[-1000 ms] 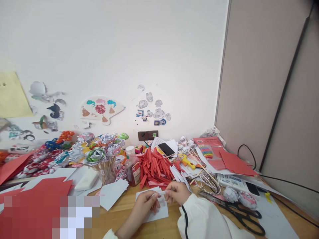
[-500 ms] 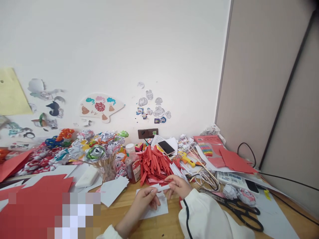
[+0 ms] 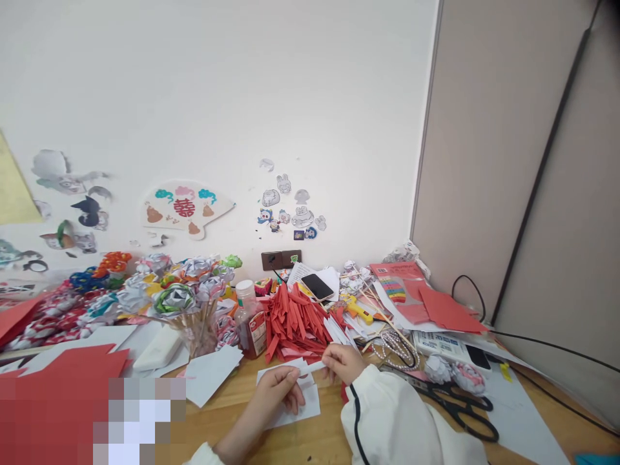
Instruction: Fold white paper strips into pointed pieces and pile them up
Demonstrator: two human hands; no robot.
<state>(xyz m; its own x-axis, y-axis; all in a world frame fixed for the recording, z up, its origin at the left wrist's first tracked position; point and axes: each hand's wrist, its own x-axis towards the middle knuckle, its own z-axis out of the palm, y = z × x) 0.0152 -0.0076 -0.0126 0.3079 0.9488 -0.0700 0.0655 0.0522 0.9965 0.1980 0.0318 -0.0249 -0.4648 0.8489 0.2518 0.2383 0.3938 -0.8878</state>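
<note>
Between my two hands stretches a narrow folded strip of white paper (image 3: 312,369). My left hand (image 3: 281,391) pinches its left end between thumb and forefinger, the other fingers curled below. At the strip's right end, my right hand (image 3: 343,363) is closed on it with bent fingers. Under my left hand lie white paper sheets (image 3: 310,402), flat on the wooden table (image 3: 227,423). Just beyond my hands is a large heap of folded red paper strips (image 3: 296,316), with folded white strips (image 3: 338,330) at its right side.
Black-handled scissors (image 3: 465,413) lie right of my right sleeve. Behind are a bottle (image 3: 249,323), a phone (image 3: 317,287), a yellow glue gun (image 3: 358,310) and bead strings (image 3: 394,349). Paper flowers (image 3: 177,298) on sticks stand left; red paper sheets (image 3: 72,368) lie nearer.
My right hand's fingers have closed more tightly around the strip's right end. My left hand keeps its pinch. The whole view has shifted slightly, so things appear further left.
</note>
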